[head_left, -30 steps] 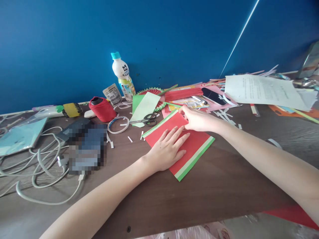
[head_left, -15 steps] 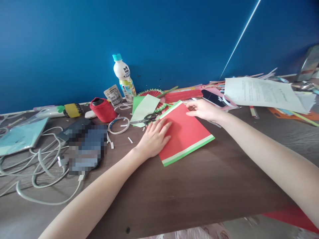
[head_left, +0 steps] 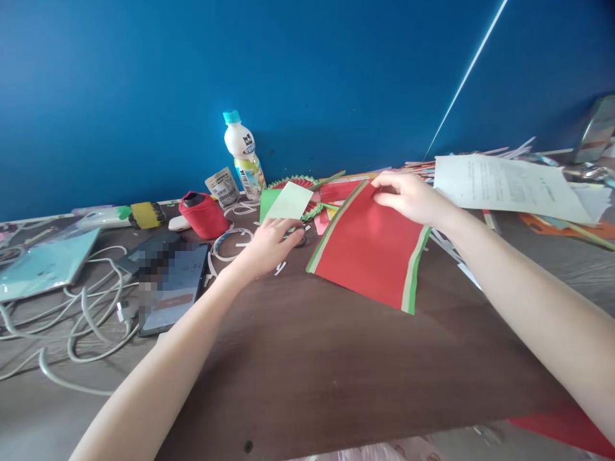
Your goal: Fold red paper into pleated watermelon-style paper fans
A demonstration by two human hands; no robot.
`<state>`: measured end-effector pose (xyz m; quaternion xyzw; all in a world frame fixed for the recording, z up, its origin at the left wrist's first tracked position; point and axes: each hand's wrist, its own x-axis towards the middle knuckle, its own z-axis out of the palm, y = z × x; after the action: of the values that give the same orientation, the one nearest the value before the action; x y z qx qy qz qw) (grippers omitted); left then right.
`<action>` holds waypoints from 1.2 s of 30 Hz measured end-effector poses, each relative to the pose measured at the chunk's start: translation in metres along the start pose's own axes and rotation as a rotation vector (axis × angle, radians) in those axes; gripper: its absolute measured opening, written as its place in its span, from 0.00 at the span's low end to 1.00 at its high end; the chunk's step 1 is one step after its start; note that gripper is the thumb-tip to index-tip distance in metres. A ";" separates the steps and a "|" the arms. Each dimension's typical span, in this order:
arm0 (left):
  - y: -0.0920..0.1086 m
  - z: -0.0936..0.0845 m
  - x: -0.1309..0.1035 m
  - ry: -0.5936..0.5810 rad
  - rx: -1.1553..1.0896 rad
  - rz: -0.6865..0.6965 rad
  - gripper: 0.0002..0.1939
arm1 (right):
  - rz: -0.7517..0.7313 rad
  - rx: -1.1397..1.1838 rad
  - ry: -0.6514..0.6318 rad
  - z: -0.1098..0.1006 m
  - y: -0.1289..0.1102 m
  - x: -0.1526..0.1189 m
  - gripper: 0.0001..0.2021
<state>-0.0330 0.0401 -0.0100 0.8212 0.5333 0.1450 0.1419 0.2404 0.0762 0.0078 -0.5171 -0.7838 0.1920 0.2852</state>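
Observation:
My right hand [head_left: 403, 195] pinches the far edge of a red paper sheet [head_left: 368, 246] between thumb and fingers. Along two opposite sides of the sheet run pale and bright green strips. It is tilted, partly lifted off the desk and slightly curved. Left of it, my left hand [head_left: 273, 246] reaches over the scissors, fingers out and thumb apart. A dark scissors handle [head_left: 302, 237] shows beside the fingertips; the rest is covered by the hand. Just beyond the fingers lies a pale green paper piece [head_left: 289, 202], on a brighter green sheet [head_left: 268, 203].
Behind stand a drink bottle [head_left: 246, 157] and a pleated red-green paper fan [head_left: 293, 182]. At left are a phone [head_left: 180, 291], a red-wrapped roll [head_left: 204, 216] and tangled white cables [head_left: 81, 307]. A printed sheet [head_left: 504, 186] and paper strips lie at right, before the blue wall [head_left: 336, 77].
The right hand has raised and turned the red sheet, which now slants the other way. My left hand has come off the sheet and moved left and away from me, over the scissors.

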 end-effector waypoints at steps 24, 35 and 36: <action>-0.033 -0.002 0.011 -0.152 -1.011 -0.584 0.06 | -0.298 -0.126 -0.472 0.045 -0.024 -0.016 0.03; 0.012 -0.024 -0.008 -0.201 0.007 -0.074 0.09 | -0.089 -0.093 -0.605 0.036 -0.022 -0.014 0.05; 0.017 -0.022 -0.011 -0.284 0.025 -0.069 0.11 | -0.074 -0.093 -0.621 0.035 -0.023 -0.014 0.05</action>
<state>-0.0315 0.0250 0.0163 0.8164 0.5374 0.0157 0.2108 0.2061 0.0541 -0.0087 -0.4176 -0.8596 0.2941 0.0153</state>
